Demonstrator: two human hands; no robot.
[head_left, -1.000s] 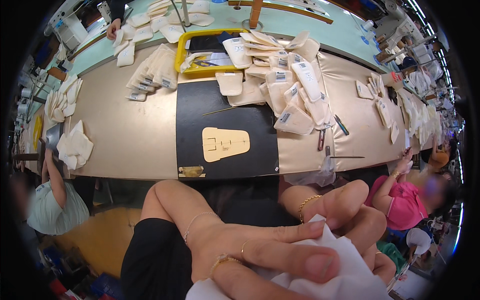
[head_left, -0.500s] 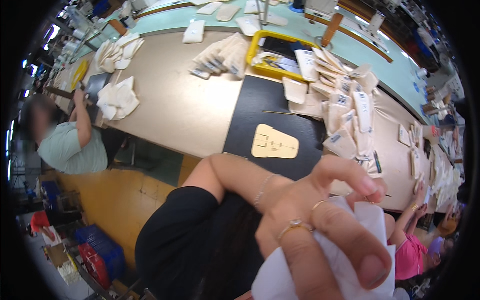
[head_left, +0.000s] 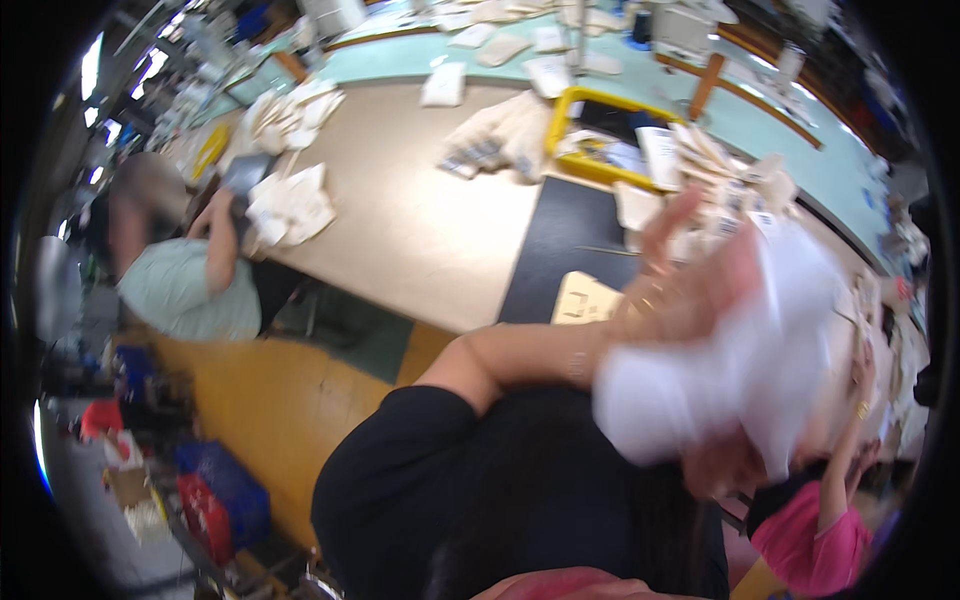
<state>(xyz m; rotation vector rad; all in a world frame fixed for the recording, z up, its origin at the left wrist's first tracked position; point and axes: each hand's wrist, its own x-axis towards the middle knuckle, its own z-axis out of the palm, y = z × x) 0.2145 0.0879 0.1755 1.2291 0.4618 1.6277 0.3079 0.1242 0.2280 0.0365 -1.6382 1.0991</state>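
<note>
A crumpled white cloth (head_left: 690,385), soft and smeared by motion, is up close above the table's near edge. My left hand (head_left: 665,275), with rings and a bracelet on its arm, reaches in from the left and is closed on the cloth's upper part; one finger sticks up. Under the cloth's lower edge, part of my right hand (head_left: 715,465) shows, its fingers mostly hidden and blurred. Beyond my left wrist lies a cream pattern template (head_left: 583,298) with dark markings, partly covered by the arm, on a black mat (head_left: 530,245).
A yellow tray (head_left: 562,120) with tools stands at the back. Cream fabric pieces lie in stacks (head_left: 500,135) and a heap (head_left: 720,190) beside it. One person (head_left: 195,285) works at the left; another in pink (head_left: 815,545) is at the right. Crates (head_left: 225,490) stand lower left.
Both the cloth and my left hand have risen toward the table side and are blurred. Part of my right hand has come into view. The whole scene has shifted right in the picture.
</note>
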